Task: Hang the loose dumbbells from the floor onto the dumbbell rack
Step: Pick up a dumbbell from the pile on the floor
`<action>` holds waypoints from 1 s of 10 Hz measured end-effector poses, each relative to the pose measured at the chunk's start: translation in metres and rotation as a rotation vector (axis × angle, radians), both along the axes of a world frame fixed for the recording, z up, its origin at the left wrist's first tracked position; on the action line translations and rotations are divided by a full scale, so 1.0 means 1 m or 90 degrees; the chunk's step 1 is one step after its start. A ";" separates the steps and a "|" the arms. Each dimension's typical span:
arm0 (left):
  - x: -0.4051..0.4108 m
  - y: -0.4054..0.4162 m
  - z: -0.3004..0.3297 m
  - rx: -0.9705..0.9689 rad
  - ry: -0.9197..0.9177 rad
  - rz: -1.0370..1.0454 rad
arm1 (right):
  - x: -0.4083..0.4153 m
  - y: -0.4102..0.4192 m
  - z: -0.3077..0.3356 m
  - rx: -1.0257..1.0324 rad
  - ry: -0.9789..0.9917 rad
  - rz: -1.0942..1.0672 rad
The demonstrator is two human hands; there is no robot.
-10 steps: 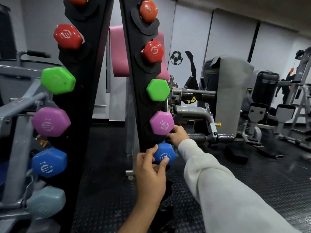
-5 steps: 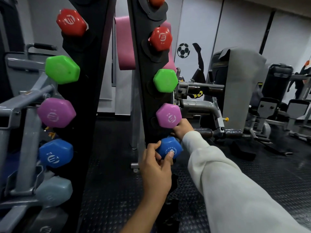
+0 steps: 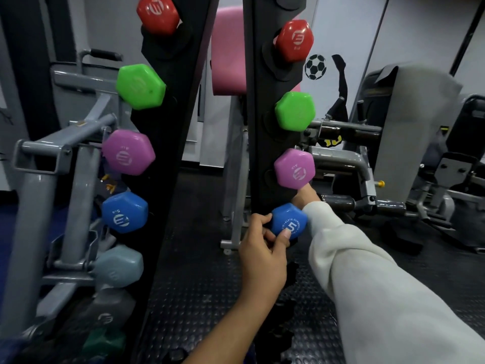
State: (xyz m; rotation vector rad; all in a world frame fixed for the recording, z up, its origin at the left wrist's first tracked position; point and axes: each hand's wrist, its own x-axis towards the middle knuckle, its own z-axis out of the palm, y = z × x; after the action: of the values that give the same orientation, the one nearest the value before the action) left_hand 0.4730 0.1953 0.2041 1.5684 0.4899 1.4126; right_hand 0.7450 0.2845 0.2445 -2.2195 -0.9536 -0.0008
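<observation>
Gym machines and a studded black floor (image 3: pixel 199 292) lie behind a tall black rack (image 3: pixel 262 143), seen from the head camera, its right upright carrying red, green and purple weights one above another. Just below the purple dumbbell (image 3: pixel 294 168) sits the blue dumbbell (image 3: pixel 288 222), its near head against the upright at the next slot down. The left hand (image 3: pixel 262 248) curls round that head, thumb tip pressed on its printed face. The right hand (image 3: pixel 304 195), in a pale sleeve, reaches behind the head toward the handle; its fingers are hidden, so whether it grips cannot be told. To finish well, I judge the handle should be settled fully into the cradle, kept level by both hands, and the left hand should let go only once the weight sits without rocking, with fingers kept out from between the head and the upright. Against the earlier frames, the blue head looks closer in under the purple one, the grip is much the same, and the camera has shifted so the rack fills more of the view.
</observation>
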 end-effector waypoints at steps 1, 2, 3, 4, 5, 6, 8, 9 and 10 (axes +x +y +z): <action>-0.012 0.007 0.004 -0.034 -0.039 -0.082 | -0.092 -0.065 0.057 0.017 0.054 0.063; -0.022 0.036 0.010 -0.013 -0.061 -0.060 | -0.123 -0.107 0.062 0.150 0.164 0.071; -0.018 0.071 0.022 -0.049 -0.025 -0.070 | -0.151 -0.144 0.041 0.266 0.107 -0.015; -0.002 0.090 0.042 -0.104 0.041 -0.218 | -0.204 -0.166 0.020 0.322 0.027 -0.052; 0.012 0.094 0.056 -0.114 0.024 -0.365 | -0.228 -0.161 0.007 0.260 -0.080 -0.051; 0.022 0.103 0.053 -0.152 -0.011 -0.408 | -0.224 -0.146 0.003 0.212 -0.133 -0.082; 0.033 0.110 0.040 -0.156 -0.032 -0.404 | -0.228 -0.135 -0.005 0.245 -0.181 -0.083; 0.037 0.108 0.036 -0.169 -0.048 -0.388 | -0.227 -0.135 -0.009 0.262 -0.178 -0.075; 0.039 0.108 0.034 -0.162 -0.042 -0.369 | -0.226 -0.135 -0.011 0.278 -0.163 -0.060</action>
State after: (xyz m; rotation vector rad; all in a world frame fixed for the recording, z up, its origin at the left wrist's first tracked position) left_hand 0.5120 0.3036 0.2380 1.3093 0.1435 0.9134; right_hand 0.5190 0.1497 0.2330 -1.8800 -0.8812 -0.5009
